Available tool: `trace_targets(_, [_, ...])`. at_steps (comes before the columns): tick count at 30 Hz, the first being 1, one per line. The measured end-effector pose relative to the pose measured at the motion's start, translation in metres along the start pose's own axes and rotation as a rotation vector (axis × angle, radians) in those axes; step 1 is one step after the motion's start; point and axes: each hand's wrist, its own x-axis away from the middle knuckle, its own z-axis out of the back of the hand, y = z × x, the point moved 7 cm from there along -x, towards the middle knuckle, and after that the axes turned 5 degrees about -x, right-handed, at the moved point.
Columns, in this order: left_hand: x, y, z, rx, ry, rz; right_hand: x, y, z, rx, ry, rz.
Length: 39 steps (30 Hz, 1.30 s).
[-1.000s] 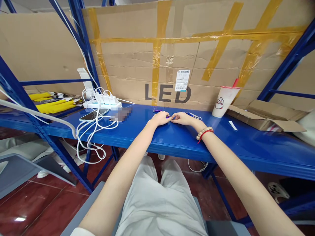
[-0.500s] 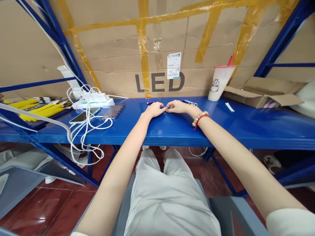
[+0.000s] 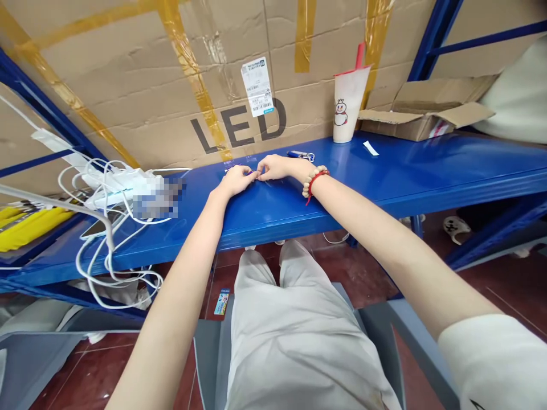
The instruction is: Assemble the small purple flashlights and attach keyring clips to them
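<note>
Both my hands rest on the blue metal shelf, fingertips meeting near its back edge. My left hand is curled, fingers closed on a thin purple pen of which only slivers show. My right hand pinches the same pen from the other end; a bead and red-cord bracelet sits on that wrist. Behind the right hand a blue pen-like item with a metal ring lies on the shelf.
A taped cardboard sheet marked LED backs the shelf. A white drink cup with red straw, an open cardboard box and a paper slip stand right. A power strip with white cables and yellow items lie left.
The camera view has tilted and swung left and down, so the shelf now slants. Both hands stay together on the pen at the same spot on the shelf.
</note>
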Motion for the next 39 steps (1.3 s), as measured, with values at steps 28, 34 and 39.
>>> trace_targets(28, [0.016, 0.012, 0.010, -0.093, 0.023, -0.039, 0.012, -0.014, 0.002, -0.095, -0.028, -0.016])
trace_targets(34, [0.016, 0.011, 0.009, -0.062, -0.001, -0.009, 0.011, -0.012, 0.001, -0.090, -0.029, -0.024])
trace_targets(39, [0.014, 0.009, 0.007, -0.058, -0.002, -0.021, 0.009, -0.010, 0.001, -0.080, -0.022, -0.038])
